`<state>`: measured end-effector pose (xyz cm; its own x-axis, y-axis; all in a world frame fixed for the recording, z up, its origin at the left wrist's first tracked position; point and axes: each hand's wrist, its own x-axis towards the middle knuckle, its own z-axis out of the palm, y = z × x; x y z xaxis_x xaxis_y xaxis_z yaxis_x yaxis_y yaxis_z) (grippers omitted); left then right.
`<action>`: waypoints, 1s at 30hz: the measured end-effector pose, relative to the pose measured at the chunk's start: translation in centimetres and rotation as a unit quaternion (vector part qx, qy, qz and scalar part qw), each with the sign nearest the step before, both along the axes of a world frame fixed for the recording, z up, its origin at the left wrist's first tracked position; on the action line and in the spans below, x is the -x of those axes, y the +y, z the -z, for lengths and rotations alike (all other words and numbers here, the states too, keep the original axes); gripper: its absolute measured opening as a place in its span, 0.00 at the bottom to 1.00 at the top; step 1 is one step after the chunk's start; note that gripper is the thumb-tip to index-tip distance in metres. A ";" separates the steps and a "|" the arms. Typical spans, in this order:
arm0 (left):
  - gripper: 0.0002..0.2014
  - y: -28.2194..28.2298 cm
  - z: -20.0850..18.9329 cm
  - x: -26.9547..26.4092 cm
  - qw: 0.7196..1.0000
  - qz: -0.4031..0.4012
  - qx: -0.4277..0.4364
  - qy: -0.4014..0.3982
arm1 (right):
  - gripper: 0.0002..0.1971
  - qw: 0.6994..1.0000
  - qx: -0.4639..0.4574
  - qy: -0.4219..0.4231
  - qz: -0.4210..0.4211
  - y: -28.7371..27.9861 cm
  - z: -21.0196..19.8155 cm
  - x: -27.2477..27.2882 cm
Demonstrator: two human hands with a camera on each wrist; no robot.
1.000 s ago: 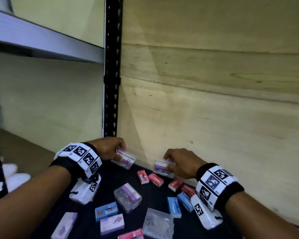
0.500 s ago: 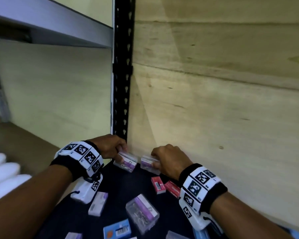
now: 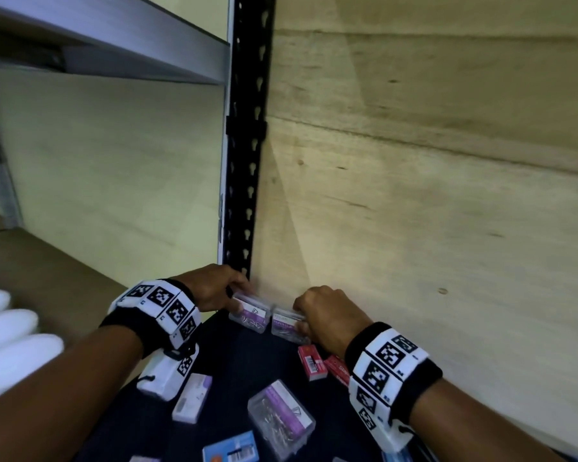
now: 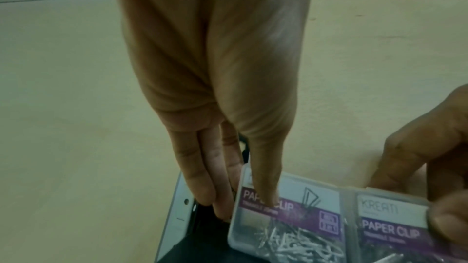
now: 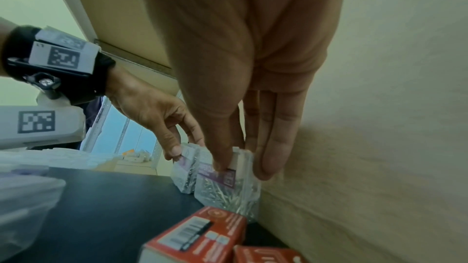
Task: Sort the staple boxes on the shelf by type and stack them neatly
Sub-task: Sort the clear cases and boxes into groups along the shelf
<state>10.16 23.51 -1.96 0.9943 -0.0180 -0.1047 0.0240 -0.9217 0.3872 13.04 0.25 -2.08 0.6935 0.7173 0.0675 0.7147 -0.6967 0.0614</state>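
Observation:
Two clear plastic paper-clip boxes with purple labels stand side by side in the back corner of the black shelf (image 3: 234, 368). My left hand (image 3: 229, 295) pinches the left clear box (image 3: 251, 313) (image 4: 286, 217) between thumb and fingers. My right hand (image 3: 309, 315) pinches the right clear box (image 3: 286, 325) (image 5: 225, 183) (image 4: 390, 229) the same way, close to the plywood wall. The two boxes touch along their sides. Loose on the shelf lie red boxes (image 3: 311, 361) (image 5: 195, 235), another clear paper-clip box (image 3: 281, 418), a lilac box (image 3: 192, 398) and a blue box (image 3: 231, 450).
A black slotted upright (image 3: 247, 145) rises in the corner behind my left hand. Plywood wall (image 3: 431, 211) closes the right side. A grey shelf edge (image 3: 114, 38) runs above on the left. White rounded objects (image 3: 10, 341) lie at the far left.
Both hands carried their clear boxes toward the back corner and brought them together; the boxes, apart a second ago, now touch. The head view has moved closer.

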 end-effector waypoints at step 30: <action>0.31 -14.0 -1.6 1.6 0.963 0.093 -0.240 0.081 | 0.26 0.978 0.137 0.127 0.093 -7.4 -0.8 1.3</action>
<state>8.51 9.50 -0.34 0.9483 -0.1050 -0.2995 -0.1347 -0.9877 -0.0800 11.78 -7.10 -1.29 0.7832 0.5438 -0.3015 0.5935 -0.7984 0.1017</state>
